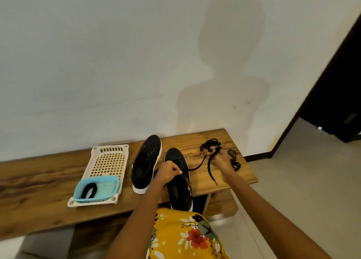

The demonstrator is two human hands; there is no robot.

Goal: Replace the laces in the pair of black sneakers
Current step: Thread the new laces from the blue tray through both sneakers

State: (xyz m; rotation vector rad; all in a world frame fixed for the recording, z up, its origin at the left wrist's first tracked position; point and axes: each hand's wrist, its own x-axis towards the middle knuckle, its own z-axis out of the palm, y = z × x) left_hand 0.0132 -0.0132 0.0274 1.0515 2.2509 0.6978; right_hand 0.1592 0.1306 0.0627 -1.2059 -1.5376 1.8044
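A wooden counter (58,180) stands against a pale wall that carries the person's shadow, with grey floor tiles to the right. Nearest, a yellow flowered garment (185,237) fills the lower edge and hides the heel of the right sneaker (178,188), which is black with a white sole and reaches past the counter's front edge. The left hand (168,173) rests on this sneaker's middle, fingers curled and pinching something dark; what exactly cannot be made out. A dark lace (197,167) runs from there to the right hand (222,162), whose fingers grip it, a second strand hanging blurred below. Beside it lies the left sneaker (146,163), two sneakers in all. Left of them, one cream perforated tray (109,161) holds one blue container (106,184) with one bundled black lace (88,190). Farther back, loose black lace (211,144) is piled by the right hand.
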